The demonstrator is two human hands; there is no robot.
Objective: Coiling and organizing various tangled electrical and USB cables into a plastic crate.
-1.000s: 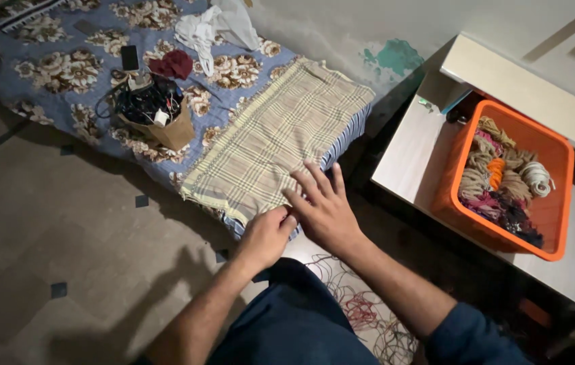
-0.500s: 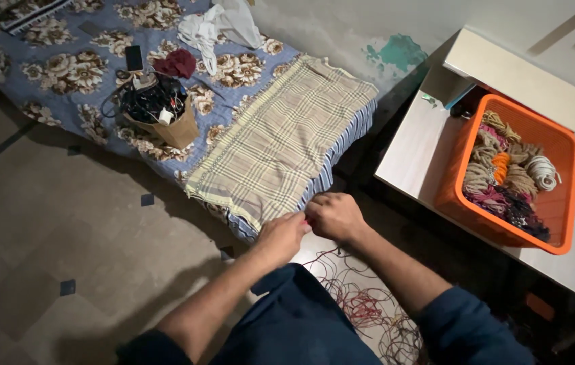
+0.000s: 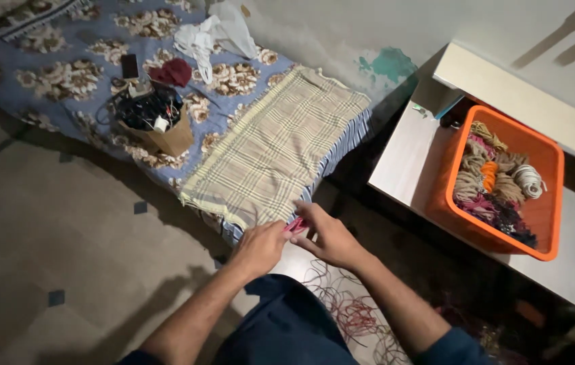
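My left hand [image 3: 258,249] and my right hand [image 3: 328,236] meet just below the near edge of a beige checked cloth [image 3: 277,152] that lies on a mattress. Between their fingertips they pinch a small pink-red strand [image 3: 296,225]. A tangle of thin reddish cord [image 3: 348,307] lies on the floor under my hands, beside my dark blue trouser leg [image 3: 287,328].
An orange plastic basket [image 3: 550,203] filled with jute and coloured cord bundles stands on a white low table [image 3: 402,159] at the right. On the blue floral mattress [image 3: 57,74] stand a cardboard box of cables [image 3: 155,122], a phone [image 3: 130,65], a red cloth [image 3: 172,71] and a white bag [image 3: 216,34].
Both hands left the checked cloth and drew back toward me. They came together and now pinch the pink-red strand at the cloth's near edge.
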